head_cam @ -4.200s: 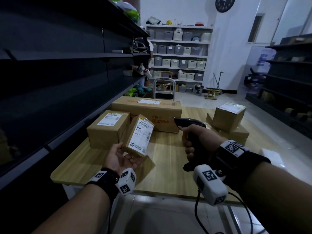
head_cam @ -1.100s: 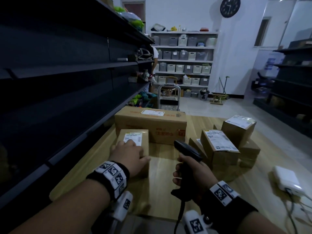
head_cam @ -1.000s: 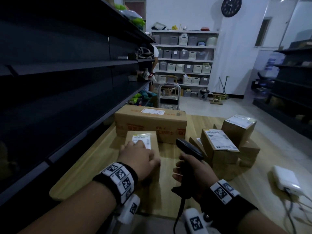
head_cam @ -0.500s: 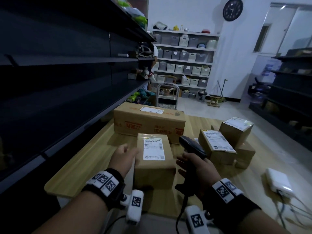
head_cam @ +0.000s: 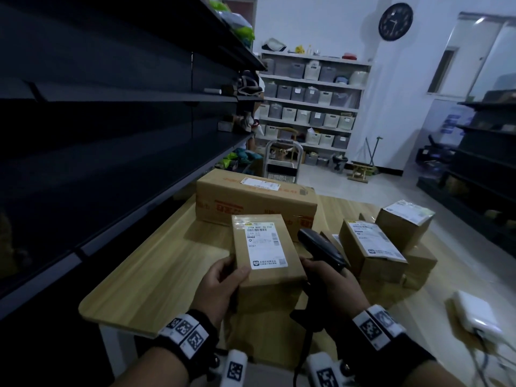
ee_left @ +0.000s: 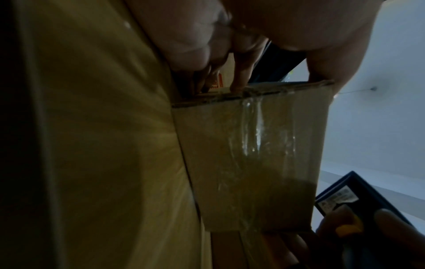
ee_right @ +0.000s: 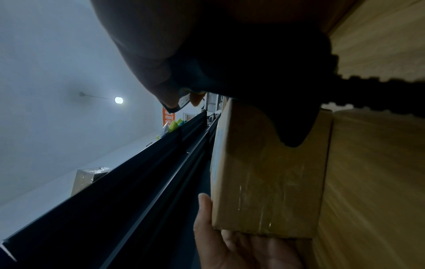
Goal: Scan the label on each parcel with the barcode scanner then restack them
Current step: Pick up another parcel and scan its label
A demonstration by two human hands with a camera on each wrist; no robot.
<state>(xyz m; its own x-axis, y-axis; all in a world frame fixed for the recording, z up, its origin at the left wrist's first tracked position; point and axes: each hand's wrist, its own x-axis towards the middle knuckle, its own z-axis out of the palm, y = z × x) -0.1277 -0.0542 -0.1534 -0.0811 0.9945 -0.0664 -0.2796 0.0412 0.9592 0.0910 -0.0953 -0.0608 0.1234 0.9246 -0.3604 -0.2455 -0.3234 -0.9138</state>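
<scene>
the small parcel (head_cam: 267,254) is lifted off the desk (head_cam: 156,272), just in front of the big carton (head_cam: 255,202), its long axis running away from the person and its labelled face turned up, the far end tipped a little higher. the left hand (head_cam: 220,289) grips the parcel's near left corner, thumb on top by the label and fingers curled underneath; the left wrist view shows fingertips hooked over its taped end. the white label (head_cam: 265,245) carries barcodes, a line that looks like "210a b081 00 f04", "b081" lower down and a small green logo at the bottom; the rest is too fine to read.

the right hand (head_cam: 332,289) is wrapped round the grip of the black barcode scanner (head_cam: 321,248), just right of the parcel, the scanner's head pointing away and slightly left, toward the big carton. in the left wrist view a finger lies on its yellow trigger.

the big carton lies crosswise behind the parcel, with red print on its front that cannot be read and a white label on top. right of the scanner stands a cluster of scanned parcels (head_cam: 372,251), labels up, stacked loosely. a white box with cables (head_cam: 474,314) sits at the desk's right edge, well apart from the parcel. dark shelving (head_cam: 111,135) runs along the left of the desk, and a wall clock (head_cam: 395,21) hangs far behind
</scene>
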